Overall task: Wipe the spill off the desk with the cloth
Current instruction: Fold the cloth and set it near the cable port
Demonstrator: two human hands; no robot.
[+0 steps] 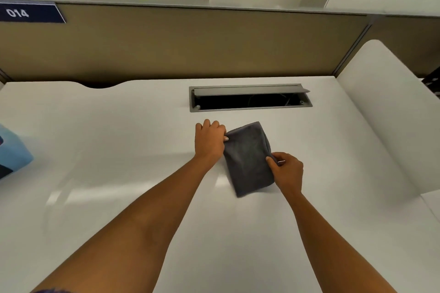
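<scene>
A folded dark grey cloth (248, 159) lies flat on the white desk (119, 150), just in front of the cable slot. My left hand (209, 140) pinches the cloth's upper left edge between thumb and fingers. My right hand (287, 171) grips the cloth's right edge, thumb on top. Both forearms reach in from the bottom of the view. No spill shows on the desk surface; only soft light reflections lie left of the cloth.
An open cable slot (250, 100) with a raised grey lid sits behind the cloth. A tan partition (190, 43) with a "014" label (17, 13) backs the desk. A blue object (12, 152) rests at the left edge. A white side panel (385, 102) rises on the right.
</scene>
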